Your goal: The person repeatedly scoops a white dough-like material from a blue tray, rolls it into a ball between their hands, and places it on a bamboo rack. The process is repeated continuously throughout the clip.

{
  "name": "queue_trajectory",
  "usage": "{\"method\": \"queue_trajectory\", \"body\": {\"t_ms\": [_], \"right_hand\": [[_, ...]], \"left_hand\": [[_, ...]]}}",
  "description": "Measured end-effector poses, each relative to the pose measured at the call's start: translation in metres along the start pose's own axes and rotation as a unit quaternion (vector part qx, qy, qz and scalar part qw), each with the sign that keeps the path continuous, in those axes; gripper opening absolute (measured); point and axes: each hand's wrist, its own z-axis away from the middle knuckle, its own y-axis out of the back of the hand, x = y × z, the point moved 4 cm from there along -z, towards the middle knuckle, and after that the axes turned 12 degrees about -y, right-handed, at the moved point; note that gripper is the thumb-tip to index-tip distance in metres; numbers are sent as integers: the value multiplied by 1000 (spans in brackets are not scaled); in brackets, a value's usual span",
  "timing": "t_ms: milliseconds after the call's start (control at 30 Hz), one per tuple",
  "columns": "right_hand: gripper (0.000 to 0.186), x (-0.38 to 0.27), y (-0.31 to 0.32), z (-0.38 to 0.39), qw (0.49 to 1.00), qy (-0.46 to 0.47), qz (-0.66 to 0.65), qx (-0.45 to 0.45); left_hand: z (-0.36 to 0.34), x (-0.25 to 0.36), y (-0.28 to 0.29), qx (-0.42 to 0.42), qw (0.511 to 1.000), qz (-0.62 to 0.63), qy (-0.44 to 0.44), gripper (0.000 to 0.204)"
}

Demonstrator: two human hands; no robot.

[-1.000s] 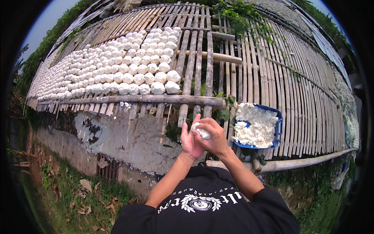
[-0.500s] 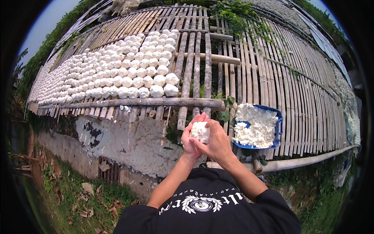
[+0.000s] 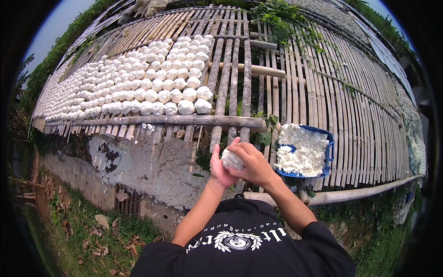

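Between my two hands is a lump of white, dough-like stuff (image 3: 232, 159), pressed into a rough ball. My left hand (image 3: 220, 173) cups it from below and the left, its palm turned up. Over its top and right side curls my right hand (image 3: 253, 161). A blue plastic crate (image 3: 330, 152) stands just right of my hands, holding a crumbly white mass (image 3: 302, 147) of similar look. Many white balls (image 3: 164, 96) lie in close rows on the bamboo rack to the far left.
A slatted bamboo rack (image 3: 360, 124) spreads ahead and to the right. One bamboo pole (image 3: 198, 120) runs along its left front edge, another pole (image 3: 341, 194) along the right front. Green vines (image 3: 277, 21) grow through the slats. Below left is a concrete ledge (image 3: 152, 171).
My right hand has shifted and closed further over the white lump, which looks rounder and more covered. Both hands have moved slightly left. The crate and rows stay as they were.
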Motion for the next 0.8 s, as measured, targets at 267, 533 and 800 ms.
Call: {"method": "queue_trajectory", "body": {"t_ms": [267,533,800], "right_hand": [[46,-16,-6,-7,991,-33,63,113],[38,4,-13,-16,985,-10,55,165],[54,5,-16,-9,989,108,13,97]], "left_hand": [[2,1,5,-8,977,-146,-154,63],[4,-13,-8,-2,999,-13,-48,72],[-5,-5,23,-15,999,17,41,70]]}}
